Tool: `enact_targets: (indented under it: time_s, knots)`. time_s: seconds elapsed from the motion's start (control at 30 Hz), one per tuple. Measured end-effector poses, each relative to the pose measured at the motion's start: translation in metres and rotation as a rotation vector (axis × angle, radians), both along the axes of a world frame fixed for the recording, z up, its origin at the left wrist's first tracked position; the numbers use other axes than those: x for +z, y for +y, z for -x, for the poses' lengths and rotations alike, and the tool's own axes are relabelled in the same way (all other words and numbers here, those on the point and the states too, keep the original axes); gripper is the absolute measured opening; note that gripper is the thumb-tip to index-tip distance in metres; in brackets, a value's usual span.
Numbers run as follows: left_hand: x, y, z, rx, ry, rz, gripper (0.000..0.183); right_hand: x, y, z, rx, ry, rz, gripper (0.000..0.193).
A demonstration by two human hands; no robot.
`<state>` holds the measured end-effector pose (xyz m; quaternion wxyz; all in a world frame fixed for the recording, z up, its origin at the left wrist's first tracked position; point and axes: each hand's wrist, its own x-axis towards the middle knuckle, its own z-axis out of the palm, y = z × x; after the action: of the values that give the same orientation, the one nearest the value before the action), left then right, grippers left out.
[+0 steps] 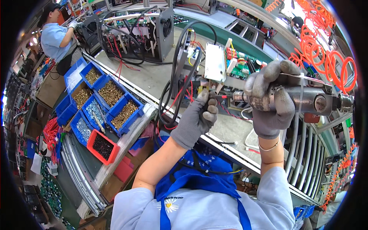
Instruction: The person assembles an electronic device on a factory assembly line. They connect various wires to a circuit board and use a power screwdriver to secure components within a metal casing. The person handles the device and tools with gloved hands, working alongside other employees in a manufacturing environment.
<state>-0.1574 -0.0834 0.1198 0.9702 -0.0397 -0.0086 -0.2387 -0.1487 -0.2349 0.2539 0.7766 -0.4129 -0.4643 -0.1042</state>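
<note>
My gloved right hand (268, 99) is wrapped round a dark pneumatic screwdriver (306, 100), held level with its bit (227, 96) pointing left. At the bit's tip, the thumb and fingers of my gloved left hand (197, 119) are pinched together; anything small between them is hidden. Just beyond both hands stands an open electrical unit with a white metal plate (215, 61) and a green circuit board (241, 66). Thick black cable (173, 73) loops beside it, along with thin red wires.
Blue bins (122, 128) of brass and silver fasteners stand at left, with a red bin (92, 142) of dark screws nearer. Another open unit (165, 34) sits farther back. Orange coiled hoses (312, 50) hang at right above metal rollers (306, 157). A person (57, 38) works far left.
</note>
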Motion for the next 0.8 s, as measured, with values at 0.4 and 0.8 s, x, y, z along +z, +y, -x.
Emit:
enact_targets:
  time_s: [0.4,0.8]
  knots:
    - [-0.005,0.001,-0.004,0.016,-0.023,0.013,0.025,-0.002,0.002,-0.005,-0.018,0.059,0.011,0.047]
    - [-0.032,-0.014,0.029,-0.134,0.083,-0.217,0.031,-0.034,-0.025,0.032,-0.215,0.232,-0.006,0.055]
